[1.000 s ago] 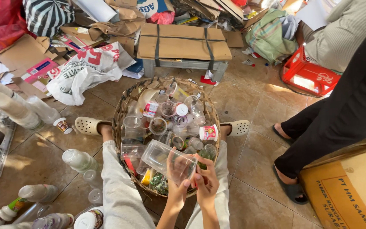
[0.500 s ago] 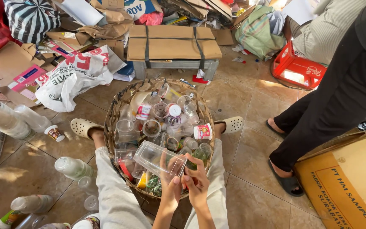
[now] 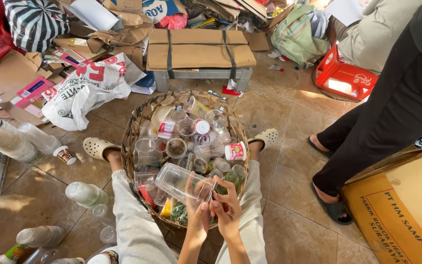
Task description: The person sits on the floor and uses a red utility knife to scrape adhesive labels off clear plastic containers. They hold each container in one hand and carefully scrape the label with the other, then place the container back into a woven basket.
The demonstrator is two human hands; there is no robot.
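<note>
A round woven basket (image 3: pixel 134 128) sits between my legs, filled with several clear plastic cups and small containers. My left hand (image 3: pixel 199 208) grips a clear plastic cup (image 3: pixel 178 181) lying on its side over the basket's near edge. My right hand (image 3: pixel 227 208) pinches at the rim end of that same cup, fingers pressed next to the left hand's. A white pot with a red label (image 3: pixel 235 150) lies in the basket at the right. My feet wear cream clogs (image 3: pixel 96 145) on either side of the basket.
A person in black trousers (image 3: pixel 391 112) stands at the right beside a brown carton (image 3: pixel 401 210). A low stool topped with cardboard (image 3: pixel 199 49) stands behind the basket. Stacked clear cups (image 3: pixel 86 193) and bottles lie at my left. A white sack (image 3: pixel 86 88) and paper scraps lie beyond.
The view has shifted slightly. Both hands stay on the clear cup and have turned it a little over the basket's near edge.
</note>
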